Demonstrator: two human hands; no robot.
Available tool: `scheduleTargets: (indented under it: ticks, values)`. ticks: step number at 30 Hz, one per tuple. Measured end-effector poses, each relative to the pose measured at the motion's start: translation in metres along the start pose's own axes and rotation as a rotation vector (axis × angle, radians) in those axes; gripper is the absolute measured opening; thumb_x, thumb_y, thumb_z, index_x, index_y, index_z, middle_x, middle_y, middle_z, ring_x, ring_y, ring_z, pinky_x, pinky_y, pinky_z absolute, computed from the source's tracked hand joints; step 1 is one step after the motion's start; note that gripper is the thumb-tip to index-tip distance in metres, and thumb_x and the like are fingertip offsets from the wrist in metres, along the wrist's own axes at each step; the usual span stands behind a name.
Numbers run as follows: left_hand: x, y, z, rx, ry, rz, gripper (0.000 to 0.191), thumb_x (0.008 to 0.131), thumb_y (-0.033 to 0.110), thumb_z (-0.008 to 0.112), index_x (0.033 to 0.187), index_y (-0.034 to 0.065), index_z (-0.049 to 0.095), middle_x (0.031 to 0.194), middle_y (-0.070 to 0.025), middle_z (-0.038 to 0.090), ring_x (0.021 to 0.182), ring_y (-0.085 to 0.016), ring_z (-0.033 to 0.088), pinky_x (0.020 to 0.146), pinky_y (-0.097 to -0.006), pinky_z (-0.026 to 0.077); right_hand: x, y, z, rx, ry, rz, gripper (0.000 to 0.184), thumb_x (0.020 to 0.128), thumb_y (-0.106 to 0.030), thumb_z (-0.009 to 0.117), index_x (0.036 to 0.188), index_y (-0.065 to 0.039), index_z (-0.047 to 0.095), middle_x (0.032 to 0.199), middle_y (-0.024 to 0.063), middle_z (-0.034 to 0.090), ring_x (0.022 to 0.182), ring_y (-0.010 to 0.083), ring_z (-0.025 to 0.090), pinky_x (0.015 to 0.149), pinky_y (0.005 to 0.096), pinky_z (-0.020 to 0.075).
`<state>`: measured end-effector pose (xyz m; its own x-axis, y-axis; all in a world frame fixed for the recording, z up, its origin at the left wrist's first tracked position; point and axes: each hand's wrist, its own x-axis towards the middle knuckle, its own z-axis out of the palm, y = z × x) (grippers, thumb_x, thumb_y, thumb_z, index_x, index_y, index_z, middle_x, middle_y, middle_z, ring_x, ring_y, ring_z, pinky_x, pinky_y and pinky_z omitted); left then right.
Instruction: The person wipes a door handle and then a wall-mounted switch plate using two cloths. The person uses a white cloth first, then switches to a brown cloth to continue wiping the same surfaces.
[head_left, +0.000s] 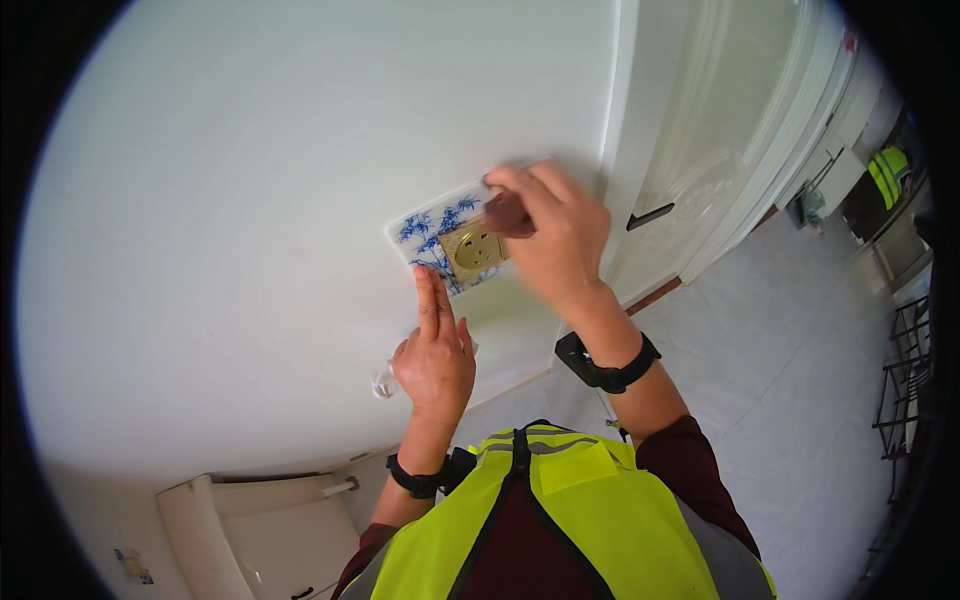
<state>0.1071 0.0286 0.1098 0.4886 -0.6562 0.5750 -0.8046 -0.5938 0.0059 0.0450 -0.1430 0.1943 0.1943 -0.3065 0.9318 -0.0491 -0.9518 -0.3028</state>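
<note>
A wall socket with a gold-coloured face (478, 250) is set in the white wall. Around it lies a clear-edged switch sticker (420, 227) printed with blue bamboo. Two outstretched fingers of my left hand (435, 367) touch the sticker's lower left edge. Crumpled white paper or film (385, 381) shows on both sides of that palm, held by the curled fingers. My right hand (559, 232) grips a dark brown object (508, 215) against the sticker's right part, blurred by motion; its exact kind is unclear. This hand hides the sticker's right end.
Right of the socket stands a white door (690, 150) with a black handle (650, 216). A pale cabinet (262, 532) is at lower left, near another patterned socket (133, 566). A black wire rack (900, 375) and a person in a yellow vest (890, 176) are at far right.
</note>
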Motion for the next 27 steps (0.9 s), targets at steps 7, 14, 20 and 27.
scheduleTargets:
  ticks: [7, 14, 20, 27]
  values:
    - [0.001, 0.003, 0.0, 0.01, -0.019, -0.021, 0.085, 0.077, 0.018, 0.076, 0.152, 0.0018, 0.039, 0.164, -0.0102, 0.027, 0.053, -0.018, 0.057, 0.051, -0.0288, 0.045, 0.001, 0.03, -0.007, -0.072, 0.186, 0.199, 0.024, 0.071, -0.001, 0.077, 0.09, -0.014, 0.072, 0.079, -0.0015, 0.063, 0.063, 0.0204, 0.062, 0.053, 0.0297, 0.0459]
    - [0.001, 0.004, -0.001, 0.001, -0.051, -0.038, 0.084, 0.078, 0.017, 0.075, 0.152, 0.0008, 0.037, 0.165, -0.0105, 0.026, 0.054, -0.02, 0.058, 0.051, -0.0298, 0.046, -0.021, 0.031, -0.011, 0.695, 0.028, 0.874, 0.005, 0.087, -0.004, 0.071, 0.091, -0.005, 0.068, 0.076, 0.0008, 0.065, 0.055, 0.0084, 0.058, 0.048, 0.0268, 0.0434]
    - [0.001, 0.004, -0.002, -0.009, -0.024, -0.041, 0.078, 0.079, 0.019, 0.072, 0.15, 0.0023, 0.043, 0.164, -0.0085, 0.028, 0.051, -0.018, 0.057, 0.052, -0.0299, 0.046, -0.061, 0.04, -0.007, 0.409, -0.03, 0.852, 0.011, 0.088, -0.014, 0.072, 0.088, -0.004, 0.067, 0.071, 0.0037, 0.065, 0.052, 0.0123, 0.06, 0.051, 0.0294, 0.0465]
    - [0.001, 0.002, -0.004, 0.026, -0.082, -0.036, 0.078, 0.082, 0.02, 0.071, 0.151, 0.0012, 0.04, 0.166, -0.0089, 0.023, 0.051, -0.019, 0.058, 0.051, -0.0305, 0.046, -0.099, 0.065, -0.027, 0.5, -0.219, 1.061, 0.013, 0.087, -0.011, 0.074, 0.092, 0.001, 0.068, 0.079, 0.0034, 0.067, 0.066, 0.009, 0.061, 0.06, 0.0269, 0.0485]
